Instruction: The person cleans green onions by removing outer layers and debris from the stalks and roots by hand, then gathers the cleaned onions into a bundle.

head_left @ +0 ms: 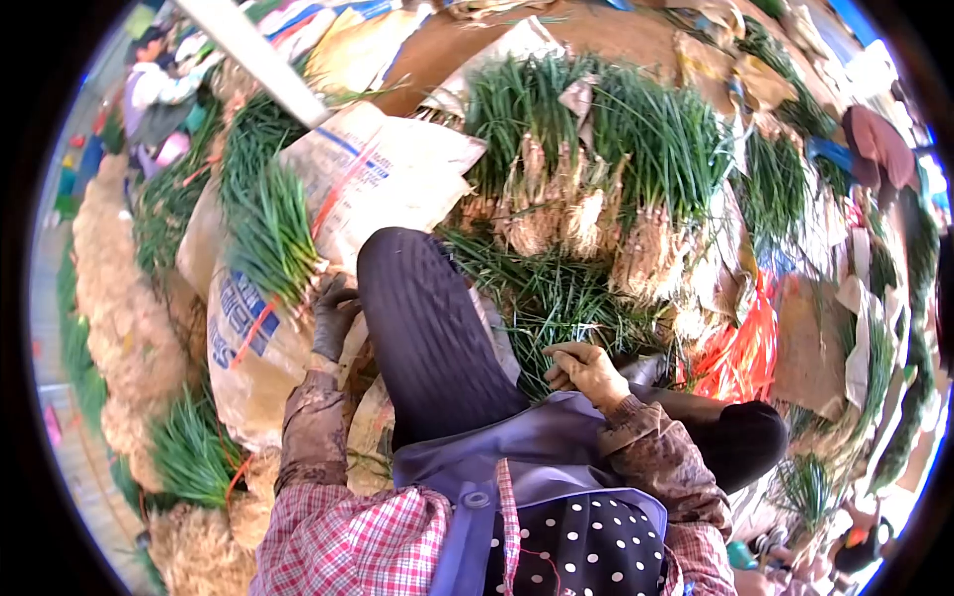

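My left hand (335, 323), in a dark grey glove, is closed at the pale root end of a bunch of green onions (270, 238). That bunch lies on a stuffed white sack (248, 372) with blue print and red ties, its green leaves pointing up and left. Beyond my knee, my right hand (588, 373) wears a tan glove. Its fingers are curled in; whatever they may hold is too small to tell. Under and ahead of it spreads a heap of loose green onion leaves (566, 298).
Upright bunches of green onions (646, 149) with pale roots stand ahead. Red plastic strips (740, 348) lie at right. Rooted bundles (129, 318) are stacked at far left. A white pole (258, 65) slants at upper left. Other people sit or bend at the edges.
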Demonstrator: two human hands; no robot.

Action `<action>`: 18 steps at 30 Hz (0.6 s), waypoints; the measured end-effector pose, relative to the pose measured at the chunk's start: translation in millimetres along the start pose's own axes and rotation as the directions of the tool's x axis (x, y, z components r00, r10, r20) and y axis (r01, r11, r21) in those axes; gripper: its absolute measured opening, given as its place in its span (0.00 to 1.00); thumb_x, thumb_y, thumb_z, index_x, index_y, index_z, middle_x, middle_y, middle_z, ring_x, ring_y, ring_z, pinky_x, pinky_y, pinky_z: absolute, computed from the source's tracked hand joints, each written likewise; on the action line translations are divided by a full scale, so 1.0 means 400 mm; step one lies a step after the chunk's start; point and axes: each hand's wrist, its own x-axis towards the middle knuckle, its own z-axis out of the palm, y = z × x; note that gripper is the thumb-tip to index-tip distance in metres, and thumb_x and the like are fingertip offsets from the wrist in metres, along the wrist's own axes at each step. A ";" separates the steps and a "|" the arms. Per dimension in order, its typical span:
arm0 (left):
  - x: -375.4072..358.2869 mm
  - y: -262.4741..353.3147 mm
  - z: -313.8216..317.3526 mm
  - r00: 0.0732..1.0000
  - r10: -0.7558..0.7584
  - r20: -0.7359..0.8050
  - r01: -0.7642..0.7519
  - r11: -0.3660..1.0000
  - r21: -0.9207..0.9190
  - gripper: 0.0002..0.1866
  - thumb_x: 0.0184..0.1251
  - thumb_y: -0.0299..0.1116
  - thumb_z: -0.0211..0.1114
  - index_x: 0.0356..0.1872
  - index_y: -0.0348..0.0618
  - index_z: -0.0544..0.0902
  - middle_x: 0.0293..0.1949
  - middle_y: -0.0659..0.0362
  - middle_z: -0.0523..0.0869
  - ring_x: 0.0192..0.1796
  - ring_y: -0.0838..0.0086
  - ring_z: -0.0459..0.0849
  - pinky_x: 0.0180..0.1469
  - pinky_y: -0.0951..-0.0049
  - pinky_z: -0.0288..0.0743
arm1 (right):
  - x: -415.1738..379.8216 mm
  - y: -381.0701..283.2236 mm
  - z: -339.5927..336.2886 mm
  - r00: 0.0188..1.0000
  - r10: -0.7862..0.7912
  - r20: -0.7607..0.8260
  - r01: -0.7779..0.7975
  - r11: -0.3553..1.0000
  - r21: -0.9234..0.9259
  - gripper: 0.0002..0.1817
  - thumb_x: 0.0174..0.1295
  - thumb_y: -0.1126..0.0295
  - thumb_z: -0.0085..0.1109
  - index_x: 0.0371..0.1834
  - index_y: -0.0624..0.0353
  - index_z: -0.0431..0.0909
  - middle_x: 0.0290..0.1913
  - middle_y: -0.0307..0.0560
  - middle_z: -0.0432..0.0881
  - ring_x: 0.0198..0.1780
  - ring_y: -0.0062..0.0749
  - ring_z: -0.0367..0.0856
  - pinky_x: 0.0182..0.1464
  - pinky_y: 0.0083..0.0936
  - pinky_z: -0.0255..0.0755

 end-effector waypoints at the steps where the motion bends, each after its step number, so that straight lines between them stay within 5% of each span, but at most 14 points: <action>1: 0.008 0.000 -0.006 0.998 0.064 -0.002 -0.064 0.998 -0.029 0.09 0.52 0.26 0.71 0.35 0.36 0.86 0.39 0.57 0.87 0.42 0.73 0.82 0.48 0.72 0.74 | -0.002 -0.001 -0.003 1.000 0.015 0.013 -0.016 0.999 0.030 0.15 0.71 0.70 0.48 0.54 0.66 0.76 0.33 0.46 0.83 0.30 0.23 0.80 0.37 0.19 0.76; 2: 0.016 0.000 -0.013 0.992 0.126 -0.007 -0.126 0.990 -0.058 0.08 0.54 0.24 0.69 0.36 0.34 0.85 0.35 0.60 0.87 0.36 0.75 0.82 0.42 0.74 0.76 | -0.003 0.002 -0.005 1.000 0.023 0.015 -0.023 0.999 0.038 0.15 0.71 0.70 0.48 0.54 0.66 0.76 0.33 0.46 0.83 0.30 0.23 0.80 0.37 0.19 0.77; 6: 0.013 0.090 -0.037 0.987 0.136 -0.080 -0.154 0.942 -0.298 0.08 0.61 0.22 0.61 0.38 0.35 0.85 0.43 0.58 0.85 0.47 0.74 0.81 0.54 0.72 0.73 | 0.000 0.004 -0.012 0.998 0.054 0.018 -0.055 0.996 0.063 0.15 0.70 0.70 0.49 0.55 0.66 0.76 0.33 0.46 0.83 0.31 0.23 0.80 0.38 0.20 0.77; 7: 0.023 0.079 -0.073 0.939 0.337 -0.065 -0.338 0.941 -0.016 0.11 0.64 0.24 0.58 0.45 0.38 0.84 0.47 0.57 0.84 0.50 0.72 0.81 0.59 0.72 0.70 | -0.003 -0.008 -0.017 0.997 0.070 0.011 -0.071 0.996 0.062 0.15 0.70 0.69 0.49 0.55 0.66 0.76 0.33 0.46 0.83 0.31 0.23 0.80 0.38 0.20 0.77; 8: 0.043 0.052 -0.110 0.983 0.183 0.012 -0.170 0.934 -0.315 0.17 0.65 0.31 0.59 0.54 0.41 0.79 0.53 0.58 0.82 0.57 0.72 0.77 0.64 0.71 0.65 | -0.004 -0.018 -0.024 0.996 0.090 0.005 -0.090 0.994 0.060 0.15 0.70 0.69 0.49 0.55 0.65 0.76 0.34 0.46 0.83 0.31 0.24 0.80 0.37 0.20 0.78; 9: 0.030 0.099 -0.127 0.997 0.076 0.011 -0.065 0.913 -0.404 0.20 0.64 0.34 0.60 0.57 0.42 0.77 0.55 0.59 0.81 0.59 0.72 0.75 0.66 0.70 0.63 | -0.006 -0.034 -0.037 0.999 0.043 0.002 -0.043 0.999 0.013 0.15 0.70 0.68 0.50 0.54 0.65 0.76 0.34 0.46 0.83 0.32 0.24 0.80 0.38 0.20 0.78; 12: 0.011 0.168 -0.227 0.989 0.025 0.143 0.089 0.675 -0.732 0.26 0.63 0.42 0.62 0.61 0.44 0.73 0.64 0.57 0.72 0.59 0.73 0.73 0.60 0.62 0.69 | 0.008 -0.073 -0.113 0.987 -0.072 -0.142 0.052 0.989 -0.137 0.14 0.67 0.71 0.53 0.52 0.64 0.77 0.36 0.49 0.84 0.34 0.28 0.82 0.40 0.22 0.79; 14: 0.021 0.204 -0.231 0.973 -0.131 -0.189 0.020 0.866 -0.500 0.22 0.63 0.39 0.63 0.57 0.40 0.77 0.58 0.56 0.77 0.57 0.72 0.76 0.60 0.68 0.68 | 0.049 -0.062 -0.201 0.790 -0.514 -0.334 0.165 0.703 -0.692 0.16 0.66 0.69 0.54 0.57 0.56 0.76 0.36 0.45 0.85 0.32 0.25 0.82 0.35 0.21 0.79; 16: -0.006 0.320 -0.183 0.907 -0.077 -0.413 -0.025 0.971 -0.237 0.19 0.64 0.37 0.64 0.52 0.37 0.80 0.53 0.55 0.82 0.54 0.71 0.78 0.59 0.72 0.68 | 0.086 -0.122 -0.274 0.707 -0.366 -0.605 -0.183 0.732 -0.657 0.19 0.65 0.68 0.56 0.60 0.55 0.72 0.39 0.47 0.85 0.32 0.27 0.82 0.35 0.23 0.79; 18: -0.058 0.474 -0.104 0.859 0.097 -0.503 -0.093 0.995 0.032 0.15 0.65 0.34 0.64 0.47 0.34 0.83 0.48 0.53 0.85 0.51 0.70 0.81 0.57 0.75 0.70 | 0.179 -0.091 -0.411 0.579 -0.523 -0.626 -0.280 0.593 -0.755 0.13 0.67 0.64 0.51 0.52 0.52 0.79 0.42 0.50 0.83 0.42 0.37 0.82 0.40 0.28 0.79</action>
